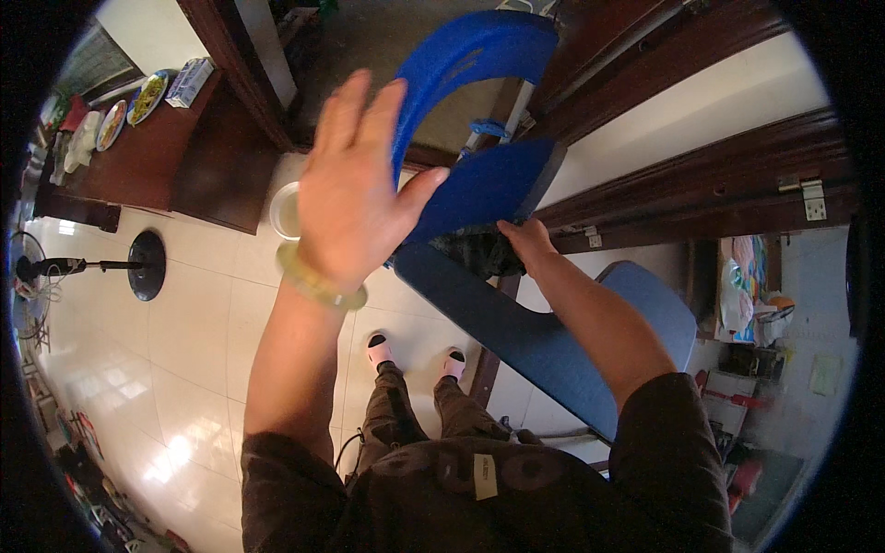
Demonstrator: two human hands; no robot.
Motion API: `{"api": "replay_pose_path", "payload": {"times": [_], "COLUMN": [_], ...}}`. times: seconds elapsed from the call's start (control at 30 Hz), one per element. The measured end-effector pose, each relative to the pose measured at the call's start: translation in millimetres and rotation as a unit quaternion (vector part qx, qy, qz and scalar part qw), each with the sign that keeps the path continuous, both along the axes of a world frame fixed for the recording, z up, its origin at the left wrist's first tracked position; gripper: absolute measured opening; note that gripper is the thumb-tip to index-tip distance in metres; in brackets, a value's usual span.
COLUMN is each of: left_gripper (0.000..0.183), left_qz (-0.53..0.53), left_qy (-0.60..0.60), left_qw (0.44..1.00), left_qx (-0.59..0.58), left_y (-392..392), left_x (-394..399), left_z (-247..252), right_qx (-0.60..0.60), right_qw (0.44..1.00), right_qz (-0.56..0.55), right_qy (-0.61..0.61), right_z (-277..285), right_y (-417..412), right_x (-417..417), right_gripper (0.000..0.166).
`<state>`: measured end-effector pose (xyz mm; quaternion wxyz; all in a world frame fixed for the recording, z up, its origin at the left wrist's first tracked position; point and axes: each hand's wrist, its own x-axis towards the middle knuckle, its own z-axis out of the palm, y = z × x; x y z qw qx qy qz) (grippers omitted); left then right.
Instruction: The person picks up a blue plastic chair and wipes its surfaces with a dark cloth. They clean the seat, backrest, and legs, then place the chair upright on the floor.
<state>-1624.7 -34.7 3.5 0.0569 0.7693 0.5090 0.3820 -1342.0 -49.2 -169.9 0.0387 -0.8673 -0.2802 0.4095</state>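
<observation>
My left hand [359, 186] is raised with its fingers apart, slightly blurred, and holds nothing. A yellowish-green bangle [321, 280] circles that wrist. Just behind and right of it rises a curved blue panel [477, 45], joined near a metal pole with a blue clamp [488, 127]. Below the curve is a flat blue padded piece [491, 183] with a grey edge. My right hand [529, 242] grips a dark crumpled cloth [477, 252] by that piece's lower edge; some of its fingers are hidden. A long blue-grey padded board [511, 332] slants down to the right beneath my right forearm.
At the left, a dark wooden cabinet [214, 152] bears plates of food [146, 97] and a carton [189, 81]. A white bucket [285, 211] stands on the tiled floor, and a pedestal fan [146, 264] is farther left. Dark wooden door frames [733, 176] run along the right.
</observation>
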Motion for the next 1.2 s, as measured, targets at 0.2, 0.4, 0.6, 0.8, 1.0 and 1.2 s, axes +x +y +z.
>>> {"api": "replay_pose_path", "payload": {"times": [0.2,0.4,0.6,0.8,1.0,1.2], "left_gripper": [0.074,0.077,0.079,0.083,0.082,0.082], "left_qz": [0.037,0.035,0.045,0.024,0.029,0.021], "left_qy": [0.167,0.141,0.143,0.09,0.079,0.063], "left_qw": [0.975,0.974,0.971,0.974,0.972,0.968], "left_qx": [-0.143,-0.174,-0.185,-0.204,-0.219,-0.242], "left_y": [30,33,28,32,33,33], "left_x": [20,28,33,31,26,27], "left_z": [9,3,-8,-26,-55,-87], "right_qx": [0.066,-0.031,-0.105,-0.22,-0.242,-0.078], "right_qw": [0.997,0.994,0.95,0.85,0.797,0.865], "right_qz": [0.031,0.102,0.287,0.433,0.483,0.404], "right_qy": [0.017,0.004,-0.067,-0.202,-0.271,-0.287], "right_z": [15,4,-18,-12,10,53], "right_y": [-8,-6,-19,-23,-21,-7], "right_x": [-9,20,54,52,22,29], "right_gripper": [0.049,0.063,0.066,0.049,0.044,0.049]}}
